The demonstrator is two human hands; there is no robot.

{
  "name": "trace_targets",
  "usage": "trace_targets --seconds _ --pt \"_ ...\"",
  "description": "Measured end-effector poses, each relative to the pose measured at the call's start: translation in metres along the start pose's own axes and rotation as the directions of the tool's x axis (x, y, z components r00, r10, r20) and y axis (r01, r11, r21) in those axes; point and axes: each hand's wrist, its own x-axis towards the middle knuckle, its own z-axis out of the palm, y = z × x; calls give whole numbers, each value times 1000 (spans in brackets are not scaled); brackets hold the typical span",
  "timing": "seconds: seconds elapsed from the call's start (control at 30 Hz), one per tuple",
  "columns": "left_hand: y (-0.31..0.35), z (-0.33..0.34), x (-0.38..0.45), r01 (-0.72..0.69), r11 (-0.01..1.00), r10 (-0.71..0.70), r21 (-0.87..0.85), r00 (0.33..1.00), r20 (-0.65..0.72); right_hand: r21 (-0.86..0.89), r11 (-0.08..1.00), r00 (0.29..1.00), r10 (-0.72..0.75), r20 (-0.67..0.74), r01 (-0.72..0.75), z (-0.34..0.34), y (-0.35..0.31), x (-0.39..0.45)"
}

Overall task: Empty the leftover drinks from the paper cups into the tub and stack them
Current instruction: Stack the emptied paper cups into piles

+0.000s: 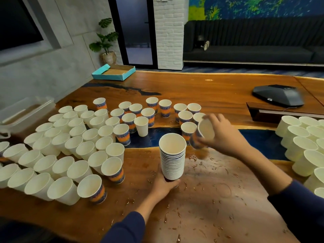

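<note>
While tilted, cup (204,133) in R hand (222,135)

Paper cups and tub on the wooden table.
Upright nested stack (172,157); one patterned cup (204,133) tilted beside it; clear tub (26,111) far left holding brown liquid.

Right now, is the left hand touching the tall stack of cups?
Touching. The head view shows the left hand wrapped around the bottom of the cup stack.

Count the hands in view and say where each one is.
2. The left hand grips the base of the cup stack near the table's middle. The right hand holds a tilted cup just right of the stack. None seem hidden.
</note>
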Motion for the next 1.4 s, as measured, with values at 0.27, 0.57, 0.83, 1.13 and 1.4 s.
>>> trace_targets --seconds 0.27,0.57,0.83,1.13,1.4 --pt "-5 -4 -2 35 999 -35 -20 999 -1 277 902 939 -286 -189 331 -30 -69 -3" --pt "-7 -8 7 21 1000 -21 -1 1000 12 361 916 982 -191 6 176 6 -36 37" --pt "0 -22 43 51 999 -51 2 999 -14 -86 954 951 294 101 -286 77 81 113" --pt "8 -23 86 37 999 -37 -11 999 -19 -151 922 881 384 274 -355 121 104 144" --pt "12 -25 99 0 1000 0 -23 1000 -13 -189 901 889 423 176 -391 107 90 140"
